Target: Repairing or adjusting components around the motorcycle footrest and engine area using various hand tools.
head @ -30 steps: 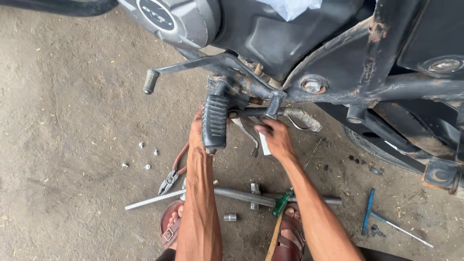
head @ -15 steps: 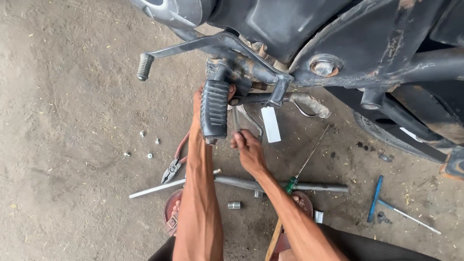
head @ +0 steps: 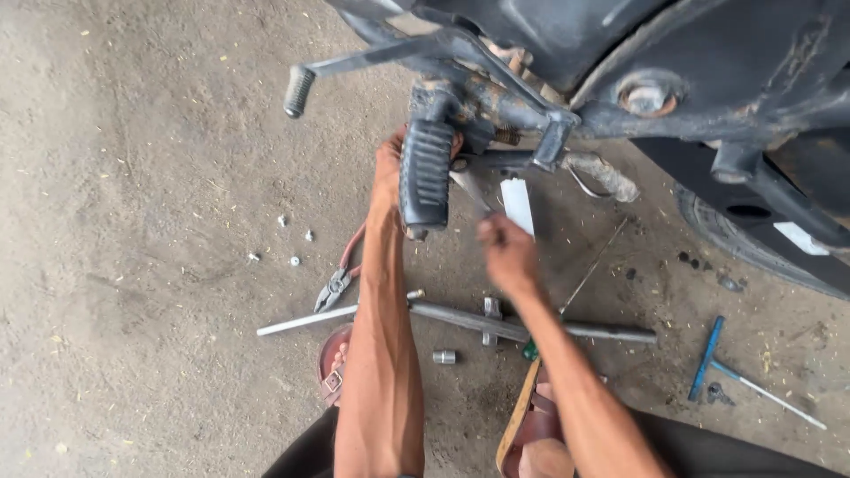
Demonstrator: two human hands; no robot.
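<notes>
Reaching up under the motorcycle, the left hand (head: 390, 168) is pressed against the black ribbed footpeg (head: 426, 174), fingers hidden behind it, so I cannot tell its grip. The right hand (head: 505, 252) is blurred below a white tag (head: 517, 205); whether it is clenched I cannot tell. Red-handled pliers (head: 339, 279) and a long metal wrench (head: 460, 319) lie on the concrete floor (head: 133, 265).

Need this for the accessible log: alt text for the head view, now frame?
Seen from above, the left hand reaches up behind a motorcycle's black ribbed footpeg, while the right hand, blurred, is just below it near a white tag. Red-handled pliers, a long metal bar and a blue-handled tool lie on the dirt floor.
</notes>
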